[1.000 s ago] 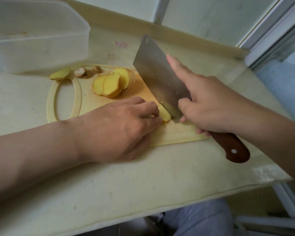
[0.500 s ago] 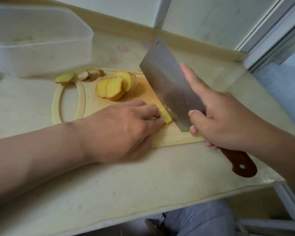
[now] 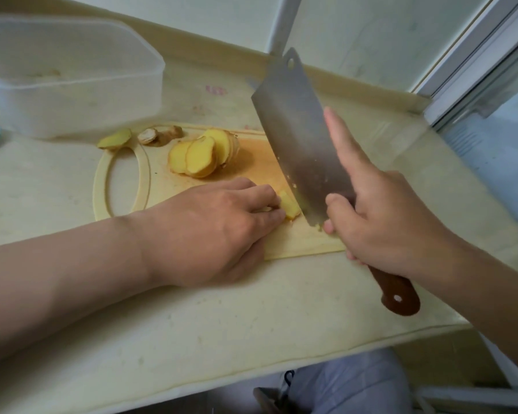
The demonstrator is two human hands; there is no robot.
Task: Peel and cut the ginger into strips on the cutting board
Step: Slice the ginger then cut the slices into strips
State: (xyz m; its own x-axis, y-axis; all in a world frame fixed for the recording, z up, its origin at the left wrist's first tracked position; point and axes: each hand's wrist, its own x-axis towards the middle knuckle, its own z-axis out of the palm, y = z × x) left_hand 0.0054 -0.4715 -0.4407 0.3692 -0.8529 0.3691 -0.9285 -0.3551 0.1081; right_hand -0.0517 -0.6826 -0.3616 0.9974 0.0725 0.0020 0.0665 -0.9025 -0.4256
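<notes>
Yellow peeled ginger (image 3: pixel 290 206), sliced

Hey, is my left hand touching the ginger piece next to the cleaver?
Touching. The head view shows fingers of the left hand pressed onto the ginger piece, with no gap.
</notes>
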